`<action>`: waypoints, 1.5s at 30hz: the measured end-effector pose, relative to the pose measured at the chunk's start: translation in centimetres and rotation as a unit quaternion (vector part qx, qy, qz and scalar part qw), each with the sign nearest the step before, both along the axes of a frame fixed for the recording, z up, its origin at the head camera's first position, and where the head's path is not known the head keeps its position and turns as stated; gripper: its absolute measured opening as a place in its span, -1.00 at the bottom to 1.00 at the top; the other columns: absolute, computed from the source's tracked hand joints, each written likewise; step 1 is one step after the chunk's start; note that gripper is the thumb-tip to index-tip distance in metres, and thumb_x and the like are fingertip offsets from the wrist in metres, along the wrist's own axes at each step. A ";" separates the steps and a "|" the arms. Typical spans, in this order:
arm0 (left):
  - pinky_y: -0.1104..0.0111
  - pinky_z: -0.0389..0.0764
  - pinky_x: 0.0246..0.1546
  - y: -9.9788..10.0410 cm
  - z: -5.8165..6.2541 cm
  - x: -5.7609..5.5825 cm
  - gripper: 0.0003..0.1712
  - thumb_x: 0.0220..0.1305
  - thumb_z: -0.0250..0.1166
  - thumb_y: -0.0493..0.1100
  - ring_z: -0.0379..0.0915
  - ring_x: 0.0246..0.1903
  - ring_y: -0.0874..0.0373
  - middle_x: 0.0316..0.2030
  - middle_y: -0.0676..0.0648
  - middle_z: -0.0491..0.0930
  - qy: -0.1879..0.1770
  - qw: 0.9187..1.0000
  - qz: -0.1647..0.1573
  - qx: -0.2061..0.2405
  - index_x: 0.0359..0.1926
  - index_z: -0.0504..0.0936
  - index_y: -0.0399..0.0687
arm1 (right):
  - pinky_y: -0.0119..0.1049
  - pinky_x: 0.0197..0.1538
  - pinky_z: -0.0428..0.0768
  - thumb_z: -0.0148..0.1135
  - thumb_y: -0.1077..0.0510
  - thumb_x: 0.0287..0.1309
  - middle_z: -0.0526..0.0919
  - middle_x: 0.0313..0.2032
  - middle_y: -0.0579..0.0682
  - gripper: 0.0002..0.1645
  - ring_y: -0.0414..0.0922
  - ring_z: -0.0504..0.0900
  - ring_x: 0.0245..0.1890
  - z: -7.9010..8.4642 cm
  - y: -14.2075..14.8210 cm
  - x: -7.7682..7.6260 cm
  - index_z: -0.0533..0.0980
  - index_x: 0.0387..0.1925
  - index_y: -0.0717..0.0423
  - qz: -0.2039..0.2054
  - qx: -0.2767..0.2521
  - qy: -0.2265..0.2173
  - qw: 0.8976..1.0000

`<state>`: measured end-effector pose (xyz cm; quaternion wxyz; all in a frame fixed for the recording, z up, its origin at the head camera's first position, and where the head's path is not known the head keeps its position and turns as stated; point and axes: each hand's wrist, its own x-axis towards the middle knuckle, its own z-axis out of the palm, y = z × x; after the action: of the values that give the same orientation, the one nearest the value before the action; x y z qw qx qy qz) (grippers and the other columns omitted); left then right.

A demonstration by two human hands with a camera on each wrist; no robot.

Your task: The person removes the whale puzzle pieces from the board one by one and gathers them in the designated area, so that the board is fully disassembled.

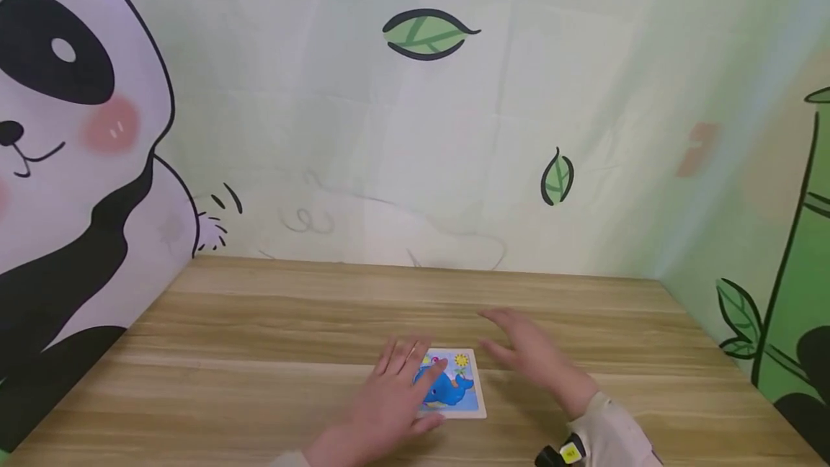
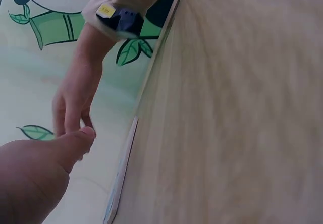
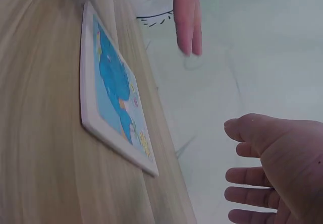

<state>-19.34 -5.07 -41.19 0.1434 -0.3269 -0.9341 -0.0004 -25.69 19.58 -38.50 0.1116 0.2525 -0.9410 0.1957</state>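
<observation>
A thin square picture board point(image 1: 480, 409) with a pale frame lies flat on the wooden table. It shows a blue whale point(image 1: 447, 389) and a yellow sun. My left hand point(image 1: 398, 388) overlaps the board's left part in the head view, fingers spread and nearly straight, and hides some of the picture. In the right wrist view, that hand's fingers point(image 3: 186, 22) hang above the board point(image 3: 91, 98), apart from it. To the right of the board is my right hand point(image 1: 534, 355), raised over the table. Its fingers point(image 3: 250, 176) are loosely extended and hold nothing.
The wood-grain table point(image 1: 259, 323) reaches back to a pale printed wall sheet point(image 1: 337, 128). A large panda picture point(image 1: 130, 200) covers the left side, and green bamboo point(image 1: 797, 308) is printed at the right. A dark band with a yellow label point(image 1: 570, 451) sits at the right sleeve.
</observation>
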 end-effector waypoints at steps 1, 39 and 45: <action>-0.02 0.11 0.42 0.2 -0.1 0.1 -0.24 0.31 0.01 0.37 0.03 0.45 -0.11 0.45 -0.19 0.15 0.006 1.000 -0.003 -0.001 0.39 0.28 0.13 | 0.09 0.18 0.49 0.23 0.06 0.24 0.57 0.15 0.18 -0.45 0.14 0.54 0.15 0.0 -0.3 -0.1 0.43 0.23 0.15 0.005 -0.003 -0.002 1.000; 0.06 0.34 0.30 1.8 -2.7 0.9 -0.21 0.35 -0.24 0.45 0.19 0.38 -0.08 0.39 -0.21 0.26 -0.053 0.998 -0.023 -0.034 0.36 0.32 0.11 | -0.13 -0.07 0.60 0.23 0.18 0.22 0.64 -0.14 0.02 -0.62 -0.08 0.62 -0.14 -1.7 -6.3 -1.2 0.55 0.07 0.16 0.082 0.017 -0.051 0.995; 0.09 0.32 0.32 1.8 -2.9 0.8 -0.18 0.36 -0.32 0.46 0.13 0.41 -0.07 0.42 -0.20 0.20 -0.086 0.995 -0.022 -0.040 0.40 0.26 0.11 | -0.14 -0.09 0.60 0.23 0.18 0.21 0.64 -0.16 0.02 -0.63 -0.06 0.62 -0.17 -2.1 -7.1 -1.2 0.55 0.05 0.18 0.089 0.025 -0.059 0.994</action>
<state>-18.49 -3.30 -44.11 0.0496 -0.3518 -0.9348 0.0053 -26.91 12.50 -40.61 0.0313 0.3255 -0.9246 0.1955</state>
